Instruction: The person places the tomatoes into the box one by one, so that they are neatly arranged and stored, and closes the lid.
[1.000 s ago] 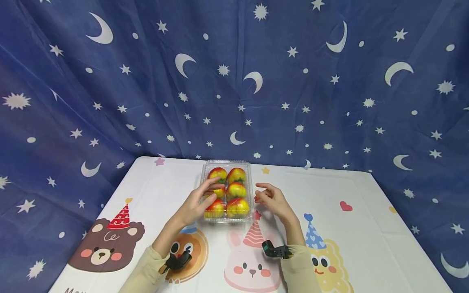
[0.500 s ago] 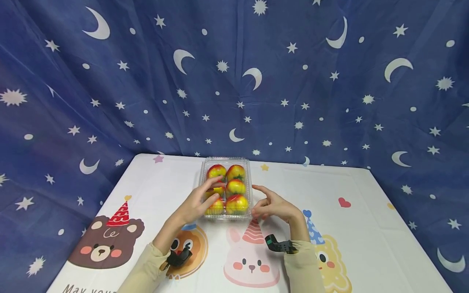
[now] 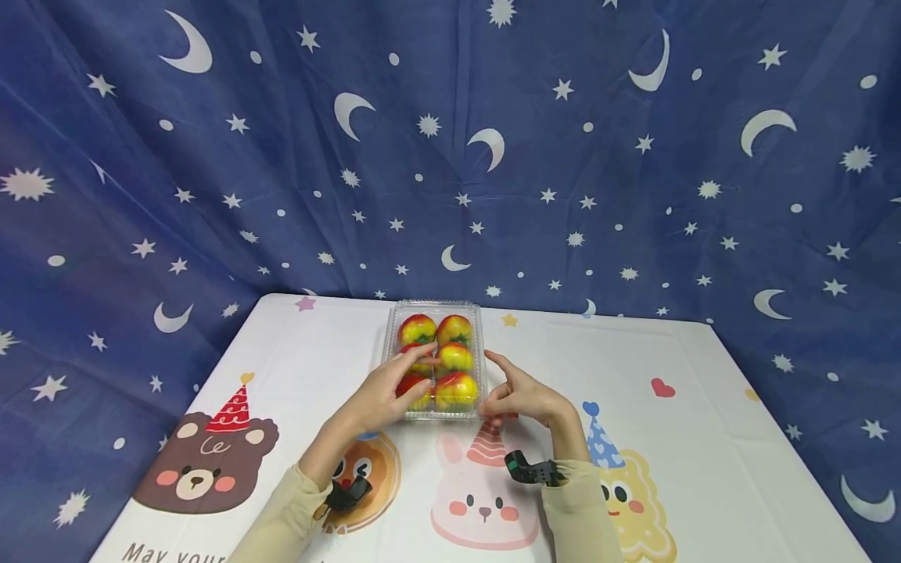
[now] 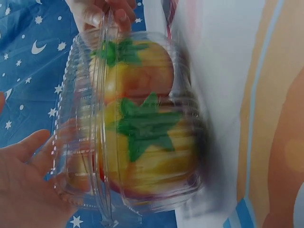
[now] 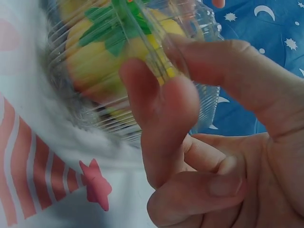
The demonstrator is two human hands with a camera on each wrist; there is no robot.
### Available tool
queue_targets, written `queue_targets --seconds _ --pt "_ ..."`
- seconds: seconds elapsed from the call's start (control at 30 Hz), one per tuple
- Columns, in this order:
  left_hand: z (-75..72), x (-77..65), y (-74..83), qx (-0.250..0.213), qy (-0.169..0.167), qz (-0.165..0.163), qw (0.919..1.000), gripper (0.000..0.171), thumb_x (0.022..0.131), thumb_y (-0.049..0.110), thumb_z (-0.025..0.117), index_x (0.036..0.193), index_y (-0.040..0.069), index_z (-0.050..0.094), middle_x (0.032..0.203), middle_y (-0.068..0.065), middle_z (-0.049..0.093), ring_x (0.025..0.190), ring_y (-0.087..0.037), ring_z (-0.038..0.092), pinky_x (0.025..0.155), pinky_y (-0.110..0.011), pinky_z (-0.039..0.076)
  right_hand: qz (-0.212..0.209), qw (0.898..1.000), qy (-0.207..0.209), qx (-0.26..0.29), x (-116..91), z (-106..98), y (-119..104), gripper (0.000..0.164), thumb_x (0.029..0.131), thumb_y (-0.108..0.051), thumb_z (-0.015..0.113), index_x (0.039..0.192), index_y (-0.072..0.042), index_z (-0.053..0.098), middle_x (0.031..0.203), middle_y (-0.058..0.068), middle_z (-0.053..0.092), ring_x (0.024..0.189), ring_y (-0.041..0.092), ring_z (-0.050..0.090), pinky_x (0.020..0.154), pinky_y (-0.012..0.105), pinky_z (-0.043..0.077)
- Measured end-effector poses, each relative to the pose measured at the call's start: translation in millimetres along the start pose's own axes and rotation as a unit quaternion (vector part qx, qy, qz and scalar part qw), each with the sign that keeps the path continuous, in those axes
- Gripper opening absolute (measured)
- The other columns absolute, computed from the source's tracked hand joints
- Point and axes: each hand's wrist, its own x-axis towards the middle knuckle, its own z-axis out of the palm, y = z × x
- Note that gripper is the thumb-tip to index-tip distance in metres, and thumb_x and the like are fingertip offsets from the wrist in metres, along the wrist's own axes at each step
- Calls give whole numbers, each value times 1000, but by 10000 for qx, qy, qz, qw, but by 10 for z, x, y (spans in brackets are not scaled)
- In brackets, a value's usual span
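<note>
A clear plastic clamshell box [image 3: 481, 336] stands on the table, its lid down over several red-and-yellow fruits [image 3: 456, 389] in two columns. Green star-shaped tops [image 4: 147, 126] show through the plastic in the left wrist view. My left hand [image 3: 383, 395] lies over the lid's left side with fingers stretched out, hiding part of the fruits; whether it presses the lid I cannot tell. At the front right corner my right hand [image 3: 528, 397] pinches the box's rim [image 5: 154, 47] between thumb and fingertip.
A white tablecloth [image 3: 704, 469] with cartoon prints covers the table. Behind and at the sides hangs a dark blue curtain [image 3: 394, 156] with moons and stars, close to the table's far edge. Each wrist carries a black camera mount [image 3: 531, 471].
My right hand has come from beside the box toward its front right corner and now pinches the rim there. The left hand has shifted slightly right over the lid.
</note>
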Motion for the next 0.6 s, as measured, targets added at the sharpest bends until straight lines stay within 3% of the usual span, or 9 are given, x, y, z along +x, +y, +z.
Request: queue_targets --seconds 0.23,0.6 --pt "33 1 -6 270 61 45 9996 55 98 30 58 148 12 43 125 -8 67 124 -28 54 106 -52 39 -26 10000 24 70 22 10 7 108 83 -2 73 159 -16 -3 74 6 70 63 17 61 56 28 43" --pt "68 15 3 571 35 147 9983 58 95 25 63 146 4 44 125 -5 67 125 -27 53 108 -51 37 110 9997 171 125 27 52 -43 109 80 3 73 158 -11 -2 75 7 71 56 15 50 51 27 34"
